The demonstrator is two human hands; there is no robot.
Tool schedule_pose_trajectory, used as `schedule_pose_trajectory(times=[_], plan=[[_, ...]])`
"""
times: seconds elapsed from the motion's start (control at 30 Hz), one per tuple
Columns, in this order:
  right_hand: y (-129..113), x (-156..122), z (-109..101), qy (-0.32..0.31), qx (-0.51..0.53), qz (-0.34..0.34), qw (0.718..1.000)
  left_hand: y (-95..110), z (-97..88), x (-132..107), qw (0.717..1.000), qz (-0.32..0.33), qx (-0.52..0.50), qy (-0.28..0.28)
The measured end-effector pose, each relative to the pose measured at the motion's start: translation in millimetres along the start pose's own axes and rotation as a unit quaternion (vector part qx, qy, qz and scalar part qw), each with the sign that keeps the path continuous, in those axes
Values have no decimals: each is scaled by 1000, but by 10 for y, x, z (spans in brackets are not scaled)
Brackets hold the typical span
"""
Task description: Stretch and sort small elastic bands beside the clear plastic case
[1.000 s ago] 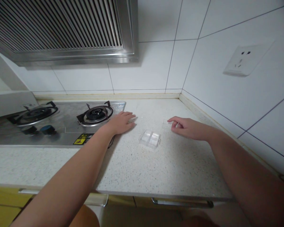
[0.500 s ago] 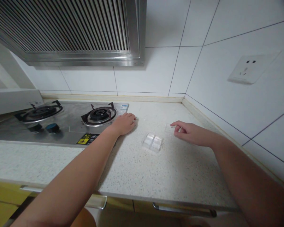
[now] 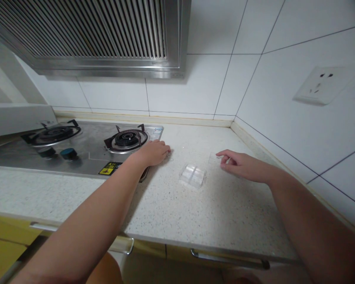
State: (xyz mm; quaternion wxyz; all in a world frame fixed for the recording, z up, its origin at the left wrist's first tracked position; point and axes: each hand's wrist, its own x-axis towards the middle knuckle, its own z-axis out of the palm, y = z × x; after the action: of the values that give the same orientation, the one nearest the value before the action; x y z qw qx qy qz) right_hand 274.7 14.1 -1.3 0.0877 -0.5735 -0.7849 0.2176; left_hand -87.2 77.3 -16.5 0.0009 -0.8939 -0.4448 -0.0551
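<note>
My left hand [image 3: 156, 153] rests at the right edge of the stove, its fingers curled down together toward the counter. A faint clear edge shows by its fingertips; what they hold, if anything, is hidden. My right hand [image 3: 235, 161] is over the counter on the right, index finger stretched out and the other fingers loosely bent. That index fingertip touches a small, flat, clear plastic piece [image 3: 212, 158]. Between the hands lies a clear plastic box [image 3: 192, 176] with a ridge across its middle, apart from both hands.
The gas stove [image 3: 88, 157] with two burners and knobs lies left on the speckled white counter [image 3: 213, 213]. A metal range hood [image 3: 106, 67] hangs above it. Tiled walls meet at the back right, with a socket [image 3: 316, 85]. Drawer handles [image 3: 227, 259] run below the counter's front edge.
The view has shifted slightly, so the counter things sit a little further right in the picture. Both hands keep nearly the same places and poses.
</note>
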Motion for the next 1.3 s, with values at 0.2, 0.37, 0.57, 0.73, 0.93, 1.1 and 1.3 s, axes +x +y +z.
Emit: schedule_pose_trajectory(times=[0.2, 0.37, 0.57, 0.73, 0.93, 1.1, 1.3], plan=[[-1, -4, 2, 4, -3, -3, 1000, 11, -58, -108, 998, 30, -31, -48], [-53, -29, -11, 2, -1, -1, 1000, -1, -53, -172, 994, 31, -54, -86], [-81, -34, -21, 4, -1, 1, 1000, -31, -51, -123, 996, 50, -41, -61], [-71, -28, -18, -2, -3, 2, 1000, -34, -70, -73, 997, 51, -47, -44], [-53, -25, -18, -4, -6, 0, 1000, -3, -85, -61, 998, 36, -44, -33], [-70, -35, -23, -5, -6, 3, 1000, 56, -128, -102, 995, 46, -66, -62], [-97, -39, -25, -7, -13, 9, 1000, 60, -114, -84, 996, 39, -58, -51]])
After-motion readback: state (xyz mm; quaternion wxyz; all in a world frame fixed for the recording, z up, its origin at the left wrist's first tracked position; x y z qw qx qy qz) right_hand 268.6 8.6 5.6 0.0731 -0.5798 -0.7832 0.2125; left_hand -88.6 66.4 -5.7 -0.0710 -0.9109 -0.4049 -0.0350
